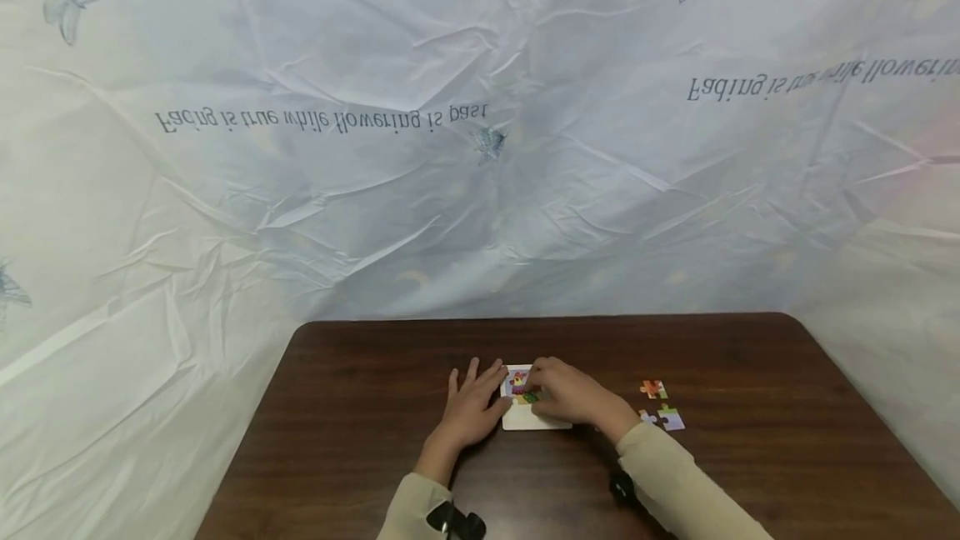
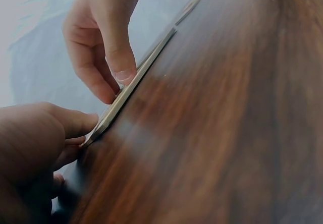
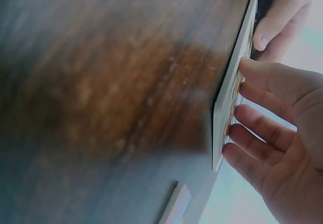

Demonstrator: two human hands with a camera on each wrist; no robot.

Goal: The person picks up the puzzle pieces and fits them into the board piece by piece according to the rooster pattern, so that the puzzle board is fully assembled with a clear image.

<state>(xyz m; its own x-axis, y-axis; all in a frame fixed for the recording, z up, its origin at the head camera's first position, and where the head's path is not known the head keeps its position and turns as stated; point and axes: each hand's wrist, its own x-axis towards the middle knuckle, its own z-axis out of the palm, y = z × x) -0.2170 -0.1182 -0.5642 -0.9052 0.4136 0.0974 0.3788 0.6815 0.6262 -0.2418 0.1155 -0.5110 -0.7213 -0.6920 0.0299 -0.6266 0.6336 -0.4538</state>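
A white-bordered jigsaw board (image 1: pixel 525 421) lies on the table, a colourful picture in its upper part and a bare white strip along its near side. My left hand (image 1: pixel 471 411) is at the board's left edge, fingers spread on and beside it, thumb (image 2: pixel 81 123) at the rim. My right hand (image 1: pixel 570 394) arches over the right half and hides much of the picture. In the right wrist view its separated fingertips and thumb (image 3: pixel 257 70) touch the board's top face. Whether a loose piece lies under them I cannot tell.
Right of the board, several loose puzzle pieces (image 1: pixel 671 417) lie on the dark wooden table (image 1: pixel 360 390), with a red and orange group (image 1: pixel 654 389) behind them. A pale printed sheet (image 1: pixel 450 207) hangs behind the table. Both wrists wear dark straps.
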